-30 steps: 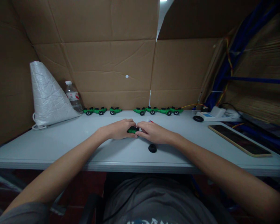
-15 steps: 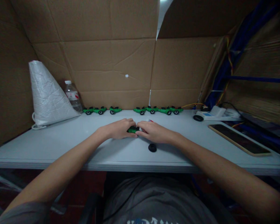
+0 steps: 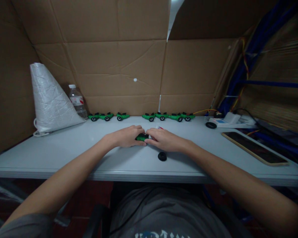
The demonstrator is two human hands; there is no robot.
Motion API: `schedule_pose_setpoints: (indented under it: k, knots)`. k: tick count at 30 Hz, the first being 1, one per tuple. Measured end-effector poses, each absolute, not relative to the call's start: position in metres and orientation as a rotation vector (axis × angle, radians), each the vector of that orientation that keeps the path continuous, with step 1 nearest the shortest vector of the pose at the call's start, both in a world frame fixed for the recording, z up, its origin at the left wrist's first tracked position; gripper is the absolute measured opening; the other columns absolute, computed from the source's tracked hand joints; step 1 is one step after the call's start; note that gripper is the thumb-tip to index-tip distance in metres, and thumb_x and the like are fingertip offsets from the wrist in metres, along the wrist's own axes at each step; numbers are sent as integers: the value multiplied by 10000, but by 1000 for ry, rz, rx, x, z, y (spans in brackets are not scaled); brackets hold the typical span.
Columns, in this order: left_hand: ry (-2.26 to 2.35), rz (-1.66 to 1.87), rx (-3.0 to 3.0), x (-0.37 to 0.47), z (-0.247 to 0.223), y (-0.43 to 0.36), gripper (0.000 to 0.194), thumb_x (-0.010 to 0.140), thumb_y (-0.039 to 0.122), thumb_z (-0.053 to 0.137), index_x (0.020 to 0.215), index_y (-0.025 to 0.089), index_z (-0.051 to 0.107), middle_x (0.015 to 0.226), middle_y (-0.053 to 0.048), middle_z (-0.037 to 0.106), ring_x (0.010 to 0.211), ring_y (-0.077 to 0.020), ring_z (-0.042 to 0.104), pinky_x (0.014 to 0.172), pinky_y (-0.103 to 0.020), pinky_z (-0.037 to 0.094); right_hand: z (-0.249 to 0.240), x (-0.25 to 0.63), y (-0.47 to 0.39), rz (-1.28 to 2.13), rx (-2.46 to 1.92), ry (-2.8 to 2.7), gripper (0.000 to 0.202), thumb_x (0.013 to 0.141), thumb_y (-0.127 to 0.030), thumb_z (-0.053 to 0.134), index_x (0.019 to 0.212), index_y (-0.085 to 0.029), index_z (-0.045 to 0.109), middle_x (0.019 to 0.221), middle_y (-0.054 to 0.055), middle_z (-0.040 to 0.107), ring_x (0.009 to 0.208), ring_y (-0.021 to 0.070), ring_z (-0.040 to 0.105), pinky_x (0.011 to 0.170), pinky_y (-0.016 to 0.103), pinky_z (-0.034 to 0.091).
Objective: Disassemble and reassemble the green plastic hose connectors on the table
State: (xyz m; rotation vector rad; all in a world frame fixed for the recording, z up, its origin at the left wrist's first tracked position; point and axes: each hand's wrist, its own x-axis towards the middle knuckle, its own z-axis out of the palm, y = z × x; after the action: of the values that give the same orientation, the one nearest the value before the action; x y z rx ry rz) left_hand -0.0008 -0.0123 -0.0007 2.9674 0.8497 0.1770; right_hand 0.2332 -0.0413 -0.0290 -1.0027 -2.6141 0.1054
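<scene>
Near the middle of the white table (image 3: 64, 153), my left hand (image 3: 130, 136) is closed around the left part of a green toy car (image 3: 141, 137). My right hand (image 3: 161, 139) pinches the same car at its right end, the two hands almost touching. Fingers cover much of the car, so its wheels cannot be made out. A small red and blue item (image 3: 160, 127) shows just behind my right hand. A round black disc (image 3: 162, 156) lies on the table in front of my right hand.
Several green toy cars (image 3: 161, 116) line the back edge by the cardboard wall (image 3: 101, 69). At left are a silver bag (image 3: 51, 102) and a water bottle (image 3: 77, 100). At right are a black round piece (image 3: 211, 125), a power strip (image 3: 234, 121) and a phone (image 3: 253, 148).
</scene>
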Motion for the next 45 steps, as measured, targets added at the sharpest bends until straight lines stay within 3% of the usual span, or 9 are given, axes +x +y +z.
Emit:
schedule_pose_setpoints:
  k: [32, 38, 45]
  knots:
    - [867, 157, 2956, -1, 0, -12, 455, 988, 550, 637, 1255, 182, 664, 1181, -115, 672, 1084, -270, 649, 942, -359, 471, -30, 233, -41, 98, -1008, -2618, 210, 1067, -367, 527, 1021, -189, 629, 1000, 99, 691, 874, 235, 608, 803, 343, 405]
    - [845, 193, 2957, -1, -1, -11, 445, 984, 524, 656, 1270, 183, 672, 1167, -114, 674, 1073, -265, 660, 943, -353, 480, -29, 234, -42, 121, -1054, -2591, 189, 1067, -361, 553, 1088, -183, 614, 1036, 94, 700, 881, 224, 618, 799, 327, 398]
    - [851, 247, 2951, 0, -2, -10, 395, 977, 514, 666, 1178, 175, 697, 1111, -103, 683, 1015, -251, 667, 901, -338, 490, -30, 234, -38, 176, -1065, -2574, 178, 1060, -364, 578, 995, -199, 593, 998, 86, 694, 894, 235, 622, 786, 322, 394]
